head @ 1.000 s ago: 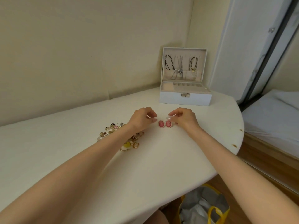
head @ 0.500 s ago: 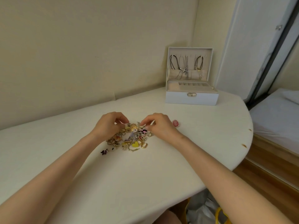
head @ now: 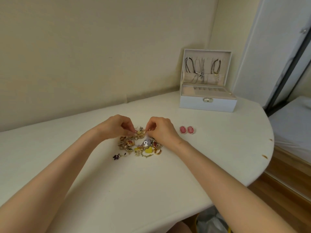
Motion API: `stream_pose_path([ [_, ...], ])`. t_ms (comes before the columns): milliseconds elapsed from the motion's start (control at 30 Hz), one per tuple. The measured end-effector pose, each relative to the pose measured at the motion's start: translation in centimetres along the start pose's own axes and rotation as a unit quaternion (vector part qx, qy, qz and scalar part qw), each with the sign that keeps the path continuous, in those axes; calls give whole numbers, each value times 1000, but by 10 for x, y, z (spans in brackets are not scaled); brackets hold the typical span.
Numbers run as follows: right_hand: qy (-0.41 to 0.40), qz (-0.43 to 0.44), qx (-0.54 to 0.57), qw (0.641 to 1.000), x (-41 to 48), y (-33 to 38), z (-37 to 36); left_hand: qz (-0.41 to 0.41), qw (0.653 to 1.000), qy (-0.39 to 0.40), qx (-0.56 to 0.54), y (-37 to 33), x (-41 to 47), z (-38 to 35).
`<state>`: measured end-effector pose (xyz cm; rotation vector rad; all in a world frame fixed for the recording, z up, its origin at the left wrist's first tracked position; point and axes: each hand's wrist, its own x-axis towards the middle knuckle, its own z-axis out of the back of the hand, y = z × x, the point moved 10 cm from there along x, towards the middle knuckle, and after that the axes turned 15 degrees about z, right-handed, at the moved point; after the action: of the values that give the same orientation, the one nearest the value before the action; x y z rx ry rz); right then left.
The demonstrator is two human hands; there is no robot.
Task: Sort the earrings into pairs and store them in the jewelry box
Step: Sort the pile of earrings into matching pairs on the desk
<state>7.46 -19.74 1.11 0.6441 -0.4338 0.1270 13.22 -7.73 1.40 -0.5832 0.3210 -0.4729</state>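
Left hand (head: 116,126): fingers curled, grip closed in a fingertip pinch at the far edge of the earring pile (head: 139,145).
Right hand (head: 161,130): same posture, pinch closed just beside the left one, on the small gold pieces (head: 140,132) there. Cannot tell whether they hold one piece or two.
Pile: tangled, mid-surface (head: 151,190); a yellow heart earring (head: 148,150) at the near side, a purple flower earring (head: 116,156) lying slightly apart.
Pink pair (head: 187,130): matched, side by side, right of the pile, not yet boxed.
Jewelry box (head: 207,103): open, far right corner, well apart.
Step (judged): teasing out the next match.
Method: lift slowly and straight up, and let hooks unsnag before pulling. Lay the match beside the pink pair, clear of the pile.
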Motion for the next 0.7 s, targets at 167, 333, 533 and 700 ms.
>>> stream_pose_path([
  [167,-80,-40,169,981,-8,-7,27,33,995,80,48,9,-5,-9],
  [333,-84,-58,317,943,-18,-13,27,33,991,96,90,5,-10,-20],
  [533,-85,-85,371,921,-28,-22,19,38,989,91,115,6,-10,-21],
  [700,-101,-83,366,921,-31,-23,20,31,989,36,142,2,-8,-13],
])
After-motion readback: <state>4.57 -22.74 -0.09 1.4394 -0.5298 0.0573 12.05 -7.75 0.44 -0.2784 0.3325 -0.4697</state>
